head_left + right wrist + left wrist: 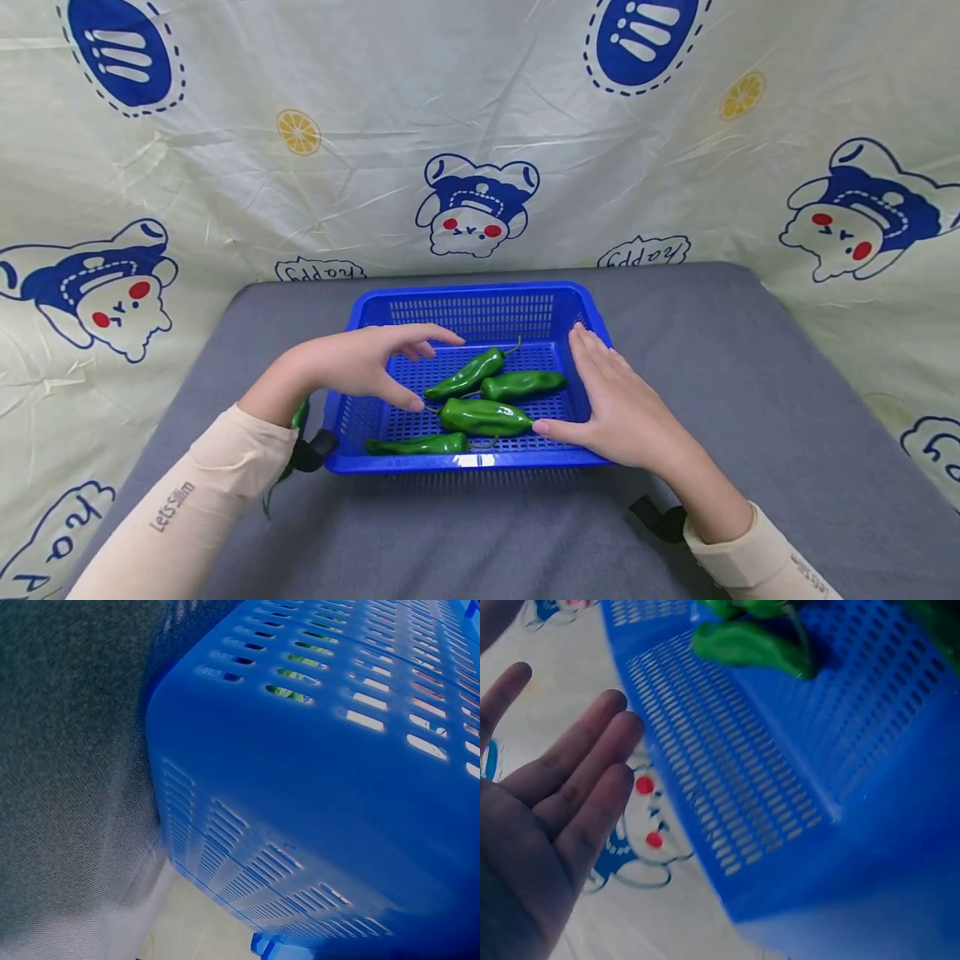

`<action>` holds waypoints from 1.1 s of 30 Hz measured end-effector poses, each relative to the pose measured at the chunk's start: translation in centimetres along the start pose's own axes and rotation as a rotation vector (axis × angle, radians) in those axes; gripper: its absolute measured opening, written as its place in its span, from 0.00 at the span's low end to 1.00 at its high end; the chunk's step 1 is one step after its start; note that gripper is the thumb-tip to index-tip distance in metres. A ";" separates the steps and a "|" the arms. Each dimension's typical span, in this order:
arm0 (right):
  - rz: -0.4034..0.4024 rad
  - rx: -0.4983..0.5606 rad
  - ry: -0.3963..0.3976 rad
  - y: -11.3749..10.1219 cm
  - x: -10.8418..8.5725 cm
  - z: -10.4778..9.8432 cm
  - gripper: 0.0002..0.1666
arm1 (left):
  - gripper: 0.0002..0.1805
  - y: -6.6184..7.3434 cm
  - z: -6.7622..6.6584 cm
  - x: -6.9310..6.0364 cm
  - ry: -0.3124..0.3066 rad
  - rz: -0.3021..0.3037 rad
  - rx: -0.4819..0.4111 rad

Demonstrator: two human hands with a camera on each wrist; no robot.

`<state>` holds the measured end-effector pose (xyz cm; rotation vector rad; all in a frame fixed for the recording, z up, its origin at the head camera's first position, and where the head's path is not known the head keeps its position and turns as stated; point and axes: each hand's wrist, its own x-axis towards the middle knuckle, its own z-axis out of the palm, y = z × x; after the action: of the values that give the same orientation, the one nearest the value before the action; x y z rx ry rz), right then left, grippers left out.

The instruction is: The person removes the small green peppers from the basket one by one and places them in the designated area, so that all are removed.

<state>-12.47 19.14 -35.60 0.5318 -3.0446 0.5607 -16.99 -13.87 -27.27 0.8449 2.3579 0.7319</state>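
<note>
Several green peppers (486, 417) lie on the perforated floor of a blue basket (465, 461). Over the basket's left side is the left hand (367, 360), fingers spread and holding nothing; in the left wrist view the same hand (562, 802) appears beside the basket's slotted wall (720, 765). The right hand (618, 408) lies over the basket's right rim with fingers straight, its thumb tip at the end of the largest pepper. Only the basket's outer wall (300, 780) fills most of the right wrist view, and the right hand is hidden there.
Another green pepper (300, 417) is on the grey cloth (465, 533) left of the basket, partly hidden behind the left wrist. Black straps (660, 518) hang at both wrists. A pale printed curtain (360, 192) stands behind and at both sides of the table.
</note>
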 end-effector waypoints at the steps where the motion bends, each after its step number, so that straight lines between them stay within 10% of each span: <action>1: 0.000 0.000 -0.002 0.0 0.0 0.0 0.74 | 0.42 0.1 0.2 0.4 -0.024 -0.019 0.016; 15: -0.004 -0.009 -0.015 0.1 0.0 -0.2 0.74 | 0.42 -0.5 1.7 4.0 -0.304 -0.164 0.028; 33: -0.012 -0.009 -0.024 0.1 0.0 -0.2 0.74 | 0.37 -1.7 4.4 7.4 -0.400 -0.139 0.102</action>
<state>-12.52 19.29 -35.42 0.5607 -3.0623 0.5439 -19.85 -8.61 -33.63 0.7774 2.0785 0.3491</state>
